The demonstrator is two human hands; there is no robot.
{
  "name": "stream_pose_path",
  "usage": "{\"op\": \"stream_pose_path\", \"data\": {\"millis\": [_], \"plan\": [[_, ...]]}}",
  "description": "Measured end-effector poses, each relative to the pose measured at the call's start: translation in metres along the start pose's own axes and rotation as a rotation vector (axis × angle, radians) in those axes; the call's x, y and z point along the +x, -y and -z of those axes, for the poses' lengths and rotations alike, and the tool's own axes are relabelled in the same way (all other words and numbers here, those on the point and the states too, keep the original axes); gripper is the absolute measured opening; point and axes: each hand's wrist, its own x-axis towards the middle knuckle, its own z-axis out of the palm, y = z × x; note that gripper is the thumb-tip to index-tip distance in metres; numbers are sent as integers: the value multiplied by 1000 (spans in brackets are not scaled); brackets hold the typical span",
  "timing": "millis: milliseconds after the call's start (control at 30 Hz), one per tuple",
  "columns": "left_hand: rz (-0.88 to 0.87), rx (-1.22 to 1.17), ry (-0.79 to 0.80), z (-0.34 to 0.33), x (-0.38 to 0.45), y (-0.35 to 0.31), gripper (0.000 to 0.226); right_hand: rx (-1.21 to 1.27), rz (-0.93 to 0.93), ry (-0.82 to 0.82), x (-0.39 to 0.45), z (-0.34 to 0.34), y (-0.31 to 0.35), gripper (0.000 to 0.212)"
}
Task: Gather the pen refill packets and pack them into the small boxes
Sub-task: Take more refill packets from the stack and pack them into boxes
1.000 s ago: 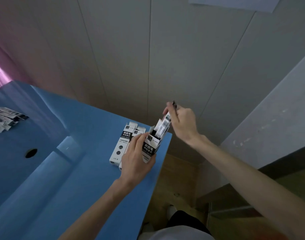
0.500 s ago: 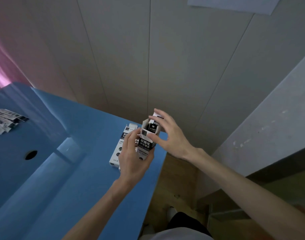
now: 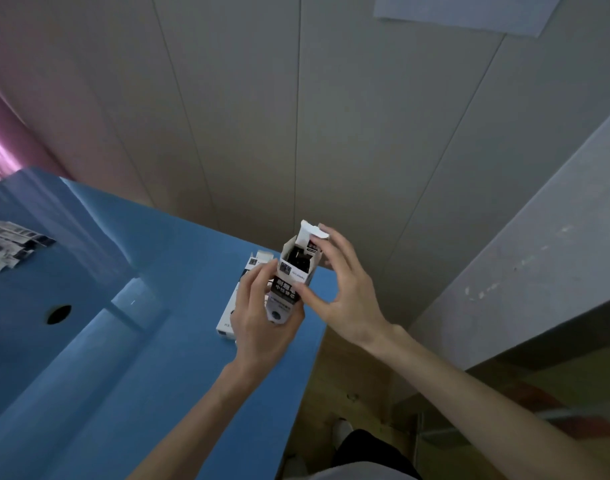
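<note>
Both forearms are reaching up from the bottom of the view toward the blue table's (image 3: pixel 158 375) right-hand edge. The left hand (image 3: pixel 262 327) is gripping a small box (image 3: pixel 286 289) around its lower half, fingers curled round the near side and thumb on the front, keeping it upright and slightly tilted just above the table corner. The right hand (image 3: pixel 345 296) is pinching the same box: its thumb is pressing the front face while its fingers are curling over the raised top flap. The box mouth is standing open, with dark refill packets (image 3: pixel 298 259) showing inside. More white boxes (image 3: pixel 241 296) are lying flat on the table just behind the left hand. Right of the table edge, wooden floor (image 3: pixel 348 375) is showing. Far left, well apart, loose packets (image 3: pixel 12 244) are lying near a round hole (image 3: pixel 58 314) in the tabletop.
</note>
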Motion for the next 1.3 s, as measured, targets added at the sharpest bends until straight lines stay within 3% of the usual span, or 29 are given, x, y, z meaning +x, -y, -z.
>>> {"op": "stream_pose_path", "data": {"millis": [200,433,633,833,967,1100,1300], "plan": [[-11,11,25,0,5,-2,78,-21,39,-17,3,2,0,56],[23,52,73,-3,2,5,85,194,-143,53,6,-3,-4,61],[112,213,333,-5,4,19,82,444,-605,196,24,-28,-43,60],[91,512,577,7,-8,49,100,443,-757,148,21,-64,-71,48],[13,626,737,16,-33,76,100,265,-839,78,18,-74,-89,44],[-96,677,806,19,-49,97,96,87,-753,231,8,-80,-98,53],[-102,653,834,19,-45,95,95,-4,-574,432,-1,-87,-95,77]]}}
